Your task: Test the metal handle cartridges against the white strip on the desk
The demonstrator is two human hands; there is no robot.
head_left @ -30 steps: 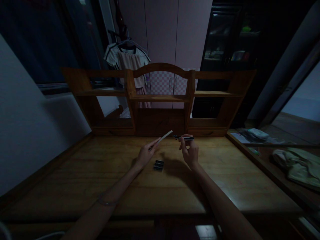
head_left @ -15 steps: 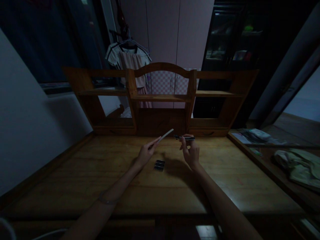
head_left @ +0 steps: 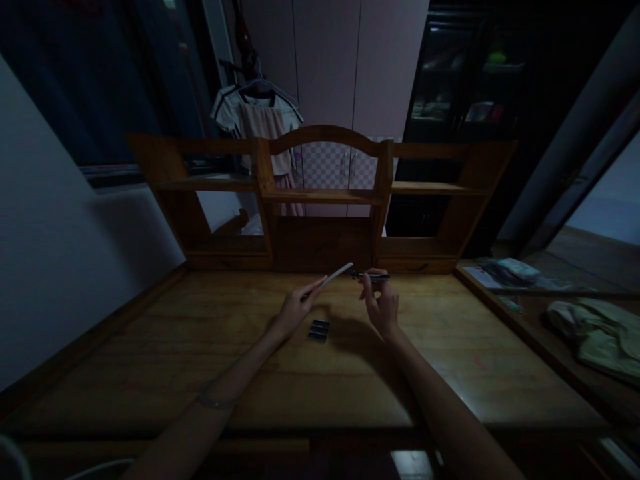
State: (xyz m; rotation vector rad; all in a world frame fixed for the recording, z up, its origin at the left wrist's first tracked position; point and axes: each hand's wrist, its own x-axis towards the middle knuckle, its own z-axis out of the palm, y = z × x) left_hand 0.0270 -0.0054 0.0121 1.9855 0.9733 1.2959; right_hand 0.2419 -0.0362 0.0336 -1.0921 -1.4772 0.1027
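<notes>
My left grip [head_left: 295, 309] pinches a pale strip [head_left: 338, 273]; my right grip [head_left: 382, 304] pinches a dark object [head_left: 376, 277] beside the strip's tip.

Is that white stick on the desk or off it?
Off it: the left hand holds the white stick up above the desk.

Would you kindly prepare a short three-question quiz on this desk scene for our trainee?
1. Which hand holds the slim pale item?
2. True or false: the small dark pieces lie on the desk, between the forearms.
3. The right hand holds: (a) a cup; (b) a slim dark item; (c) a cloth.

Key: 1. The left hand. 2. True. 3. b.
</notes>
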